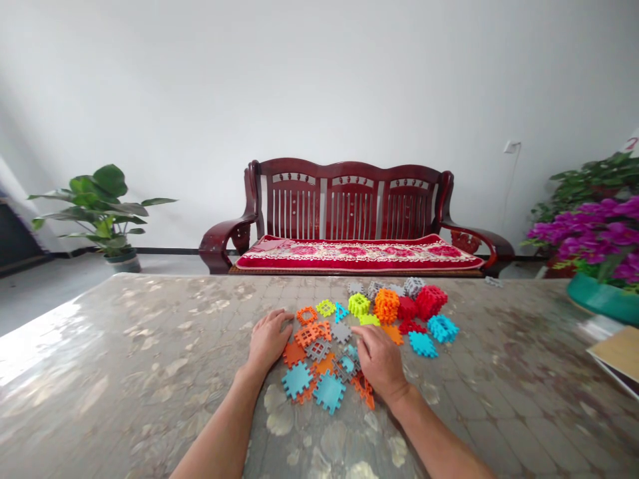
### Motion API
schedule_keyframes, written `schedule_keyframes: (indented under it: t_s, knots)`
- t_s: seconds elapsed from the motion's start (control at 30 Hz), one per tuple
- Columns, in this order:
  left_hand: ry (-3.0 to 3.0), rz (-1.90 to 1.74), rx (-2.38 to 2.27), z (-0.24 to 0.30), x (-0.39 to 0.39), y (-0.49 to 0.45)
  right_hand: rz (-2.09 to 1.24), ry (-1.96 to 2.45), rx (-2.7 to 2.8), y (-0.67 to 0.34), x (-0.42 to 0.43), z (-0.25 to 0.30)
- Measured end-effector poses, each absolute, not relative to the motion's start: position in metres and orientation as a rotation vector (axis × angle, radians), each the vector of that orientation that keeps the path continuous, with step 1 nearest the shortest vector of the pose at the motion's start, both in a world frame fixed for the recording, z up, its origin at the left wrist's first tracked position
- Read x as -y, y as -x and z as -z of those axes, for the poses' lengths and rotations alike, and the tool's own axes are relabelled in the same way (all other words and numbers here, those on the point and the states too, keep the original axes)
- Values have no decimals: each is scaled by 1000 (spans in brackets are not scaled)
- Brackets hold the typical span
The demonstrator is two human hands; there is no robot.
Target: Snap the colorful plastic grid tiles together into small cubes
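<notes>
My left hand (269, 339) lies at the left edge of a loose heap of toothed plastic building tiles, fingers stretched forward and nothing seen in them. An orange-red tile (294, 354) is right beside it. Over the heap's right side reaches my right hand (380, 359), its index finger extended close to a grey square tile (341, 332); whether they touch I cannot tell. Its other fingers are partly hidden. Between the hands lie an orange window tile (306, 334), a grey window tile (318, 349) and two blue squares, the nearer blue tile (329, 392) in front.
Behind my right hand stand stacks of tiles: yellow-green (358, 305), orange (386, 306), red (431, 302) and blue (442, 328). The patterned table (150, 372) spreads wide. A flower pot (599, 298) and a notebook (616, 352) sit at right; a wooden bench (352, 206) stands beyond.
</notes>
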State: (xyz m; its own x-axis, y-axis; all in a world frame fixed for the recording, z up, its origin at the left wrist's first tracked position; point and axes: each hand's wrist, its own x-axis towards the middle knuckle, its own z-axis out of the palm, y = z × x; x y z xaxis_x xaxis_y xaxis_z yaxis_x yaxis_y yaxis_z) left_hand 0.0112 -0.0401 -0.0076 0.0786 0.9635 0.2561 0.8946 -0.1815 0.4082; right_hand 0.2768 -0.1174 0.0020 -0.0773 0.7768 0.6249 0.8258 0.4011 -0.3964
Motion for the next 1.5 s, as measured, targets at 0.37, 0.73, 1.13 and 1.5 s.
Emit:
schedule_keyframes:
  t_s: [0.37,0.73,1.13,1.5]
  knots:
    - [-2195,-728,-1902,9,38,-10,178,1910,1581,-330,105,1]
    - [-2190,-730,-1901,7,40,-11,144,1979,1551,-332,106,3]
    - [-2198,-700,-1920,6,40,-11,345,2028,1585,-349,105,-14]
    - [-2198,-717,-1921,4,42,-12,323,1967,1881,-342,110,-18]
